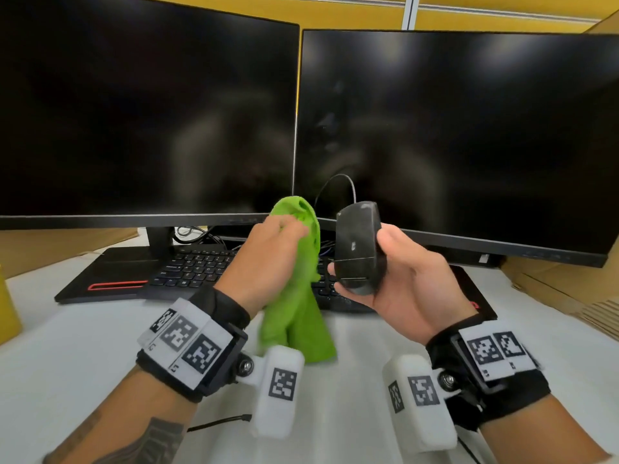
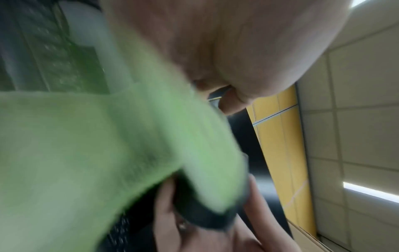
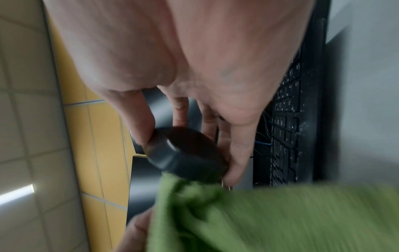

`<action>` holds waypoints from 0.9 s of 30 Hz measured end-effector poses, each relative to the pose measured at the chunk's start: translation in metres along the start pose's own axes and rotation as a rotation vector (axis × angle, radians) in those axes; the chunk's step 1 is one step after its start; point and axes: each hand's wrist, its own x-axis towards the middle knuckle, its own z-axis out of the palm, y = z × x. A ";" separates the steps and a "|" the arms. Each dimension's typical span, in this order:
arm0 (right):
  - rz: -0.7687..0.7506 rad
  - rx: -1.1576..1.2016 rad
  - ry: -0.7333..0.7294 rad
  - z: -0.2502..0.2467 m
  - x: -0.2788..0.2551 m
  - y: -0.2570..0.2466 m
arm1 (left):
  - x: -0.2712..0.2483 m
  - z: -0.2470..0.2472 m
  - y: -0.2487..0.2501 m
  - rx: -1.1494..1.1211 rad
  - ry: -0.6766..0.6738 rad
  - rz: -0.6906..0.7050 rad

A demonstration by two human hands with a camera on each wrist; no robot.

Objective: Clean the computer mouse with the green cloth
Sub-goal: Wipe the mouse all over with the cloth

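Note:
My right hand (image 1: pixel 385 269) grips a black wired computer mouse (image 1: pixel 359 247) in the air above the keyboard, thumb on its right side and fingers on its left, underside towards me. Its cable (image 1: pixel 348 182) arcs up behind it. My left hand (image 1: pixel 271 249) holds a bunched green cloth (image 1: pixel 301 296) just left of the mouse, with the cloth's tail hanging down. In the right wrist view the mouse (image 3: pixel 183 151) sits between thumb and fingers, and the cloth (image 3: pixel 259 218) meets its lower edge. The left wrist view shows the blurred cloth (image 2: pixel 97 153) over the mouse (image 2: pixel 200 209).
Two dark monitors (image 1: pixel 150 112) (image 1: pixel 469 135) stand side by side at the back. A black keyboard (image 1: pixel 191 266) lies below them on a black mat (image 1: pixel 100 279). The white desk surface (image 1: pixel 67 363) spreads in front. Cardboard (image 1: pixel 569 289) sits at the right.

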 end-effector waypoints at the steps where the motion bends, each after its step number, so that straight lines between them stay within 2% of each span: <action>1: -0.008 -0.023 -0.012 0.001 0.000 0.002 | -0.001 0.002 0.002 -0.064 -0.010 0.026; 4: 0.004 -0.105 -0.032 0.006 0.000 0.008 | -0.008 0.012 0.002 -0.143 -0.044 0.133; 8: -0.008 -0.136 -0.067 0.007 -0.001 0.012 | -0.011 0.020 -0.009 -0.117 -0.069 0.260; 15: -0.107 -0.046 0.056 0.005 0.000 0.003 | -0.015 0.025 -0.010 -0.136 -0.158 0.343; 17: -0.093 -0.039 0.046 0.005 -0.001 0.002 | -0.017 0.029 -0.011 -0.103 -0.131 0.405; 21: -0.027 -0.106 -0.068 0.006 -0.002 0.007 | -0.013 0.023 -0.011 -0.093 -0.011 0.482; 24: 0.007 -0.168 -0.133 0.009 -0.004 0.011 | -0.007 0.017 -0.012 -0.194 0.079 0.425; 27: -0.005 -0.185 -0.131 0.010 -0.004 0.011 | -0.006 0.016 -0.014 -0.240 0.078 0.376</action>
